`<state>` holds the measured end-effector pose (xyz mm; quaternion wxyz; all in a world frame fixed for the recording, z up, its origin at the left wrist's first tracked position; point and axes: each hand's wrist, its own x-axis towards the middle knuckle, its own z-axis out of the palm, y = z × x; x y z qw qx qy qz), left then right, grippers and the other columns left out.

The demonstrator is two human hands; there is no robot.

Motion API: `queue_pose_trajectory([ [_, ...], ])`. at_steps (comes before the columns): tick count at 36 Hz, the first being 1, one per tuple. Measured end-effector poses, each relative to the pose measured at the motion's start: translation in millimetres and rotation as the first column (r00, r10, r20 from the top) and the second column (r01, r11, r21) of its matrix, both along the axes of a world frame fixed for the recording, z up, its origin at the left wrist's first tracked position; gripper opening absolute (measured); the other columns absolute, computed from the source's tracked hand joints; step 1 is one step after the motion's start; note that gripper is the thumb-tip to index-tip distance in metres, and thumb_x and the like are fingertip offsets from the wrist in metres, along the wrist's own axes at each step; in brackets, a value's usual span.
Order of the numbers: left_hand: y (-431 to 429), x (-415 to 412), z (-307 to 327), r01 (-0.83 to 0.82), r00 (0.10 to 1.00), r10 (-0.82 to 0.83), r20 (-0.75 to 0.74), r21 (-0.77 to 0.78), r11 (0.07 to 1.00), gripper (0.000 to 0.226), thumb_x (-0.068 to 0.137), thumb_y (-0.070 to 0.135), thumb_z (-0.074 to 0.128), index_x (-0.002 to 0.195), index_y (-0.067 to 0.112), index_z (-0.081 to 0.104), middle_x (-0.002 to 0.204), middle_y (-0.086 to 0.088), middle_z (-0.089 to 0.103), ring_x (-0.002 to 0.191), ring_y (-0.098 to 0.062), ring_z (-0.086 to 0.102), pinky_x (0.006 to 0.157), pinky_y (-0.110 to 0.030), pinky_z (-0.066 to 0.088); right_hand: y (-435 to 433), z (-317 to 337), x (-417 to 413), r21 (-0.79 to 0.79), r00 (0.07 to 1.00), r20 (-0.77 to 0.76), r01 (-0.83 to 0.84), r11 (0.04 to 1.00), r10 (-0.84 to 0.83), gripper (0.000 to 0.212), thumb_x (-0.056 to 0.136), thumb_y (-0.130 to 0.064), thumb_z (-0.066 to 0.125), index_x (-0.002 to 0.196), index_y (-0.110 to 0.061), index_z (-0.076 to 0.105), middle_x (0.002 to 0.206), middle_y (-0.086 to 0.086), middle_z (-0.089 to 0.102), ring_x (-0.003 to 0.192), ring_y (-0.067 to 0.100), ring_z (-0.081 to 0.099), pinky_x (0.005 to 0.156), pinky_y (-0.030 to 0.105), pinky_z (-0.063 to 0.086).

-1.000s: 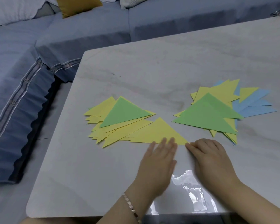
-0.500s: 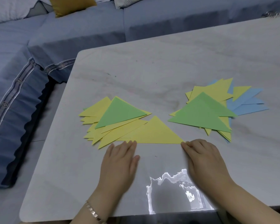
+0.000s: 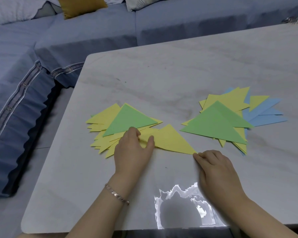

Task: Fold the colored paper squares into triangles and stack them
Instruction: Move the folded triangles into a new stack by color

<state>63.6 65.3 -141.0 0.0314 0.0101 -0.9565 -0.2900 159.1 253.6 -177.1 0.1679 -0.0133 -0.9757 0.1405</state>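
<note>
well, the folded yellow triangle (image 3: 174,140) lay flat on the grey marbled table (image 3: 179,74), just below the middle of the frame, its long edge toward the person. the left hand (image 3: 132,150) had its fingers curled and its thumb laid on the sheet, pinching the triangle's left part where it overlapped the left pile (image 3: 103,117). the right hand (image 3: 217,170) lay palm down with loosely bent fingers, the index tip touching the triangle's right corner; whether it pinched the paper i could not tell. the left pile was a fan of yellow triangles with a green triangle (image 3: 129,121) on top. the right pile (image 3: 230,98) sat apart at centre right, yellow and blue triangles (image 3: 268,117) spread under a larger green one (image 3: 213,125). a rose-gold bracelet (image 3: 117,194) circled the left wrist. a blue sofa (image 3: 93,30) filled the top and left of the frame, with a mustard cushion (image 3: 81,6) at upper left
</note>
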Motion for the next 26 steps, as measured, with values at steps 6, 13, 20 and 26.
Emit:
queue_pose_trajectory([
  [6,4.7,-9.8,-1.6,-0.030,0.982,-0.021,0.188,0.262,0.965,0.048,0.075,0.033,0.071,0.115,0.026,0.047,0.094,0.012,0.054,0.082,-0.015,0.057,0.067,-0.022,0.036,0.9,-3.5,-0.6,-0.002,1.000,-0.013,-0.004,1.000,0.004,0.050,0.040,0.017,0.076,0.087,0.002,0.072,0.077,0.010,0.066,0.069,0.033,0.062,0.062,0.034,0.050],
  [13,-1.9,-14.6,-2.1,-0.056,0.997,0.028,0.078,0.388,0.920,0.019,0.079,0.013,0.069,0.097,0.020,0.067,0.086,0.015,0.062,0.055,0.006,0.050,0.056,-0.006,0.036,5.9,8.3,-6.7,-0.108,0.996,0.087,-0.017,0.994,0.026,0.037,0.055,0.013,0.072,0.087,-0.006,0.073,0.075,0.007,0.064,0.071,0.034,0.060,0.060,0.038,0.050],
  [20,-43.4,-37.7,8.3,-0.258,0.943,0.326,-0.064,0.476,0.841,0.019,0.083,0.016,0.065,0.102,0.020,0.063,0.102,0.007,0.062,0.067,0.008,0.055,0.065,-0.010,0.036,36.3,25.1,-42.8,-0.241,0.980,0.108,0.186,0.953,-0.164,0.039,0.077,0.003,0.062,0.116,-0.001,0.062,0.113,0.022,0.055,0.106,0.040,0.050,0.090,0.045,0.040],
  [26,-59.1,-32.2,-1.9,-0.222,0.975,0.222,0.016,0.167,0.961,0.041,0.084,0.016,0.061,0.124,0.021,0.055,0.145,-0.002,0.031,0.129,-0.020,0.030,0.097,-0.014,0.018,55.7,23.2,-66.8,-0.185,0.878,0.347,0.409,0.894,-0.330,0.063,0.079,-0.024,0.069,0.136,-0.014,0.042,0.127,0.024,0.042,0.117,0.038,0.034,0.097,0.043,0.029],
])
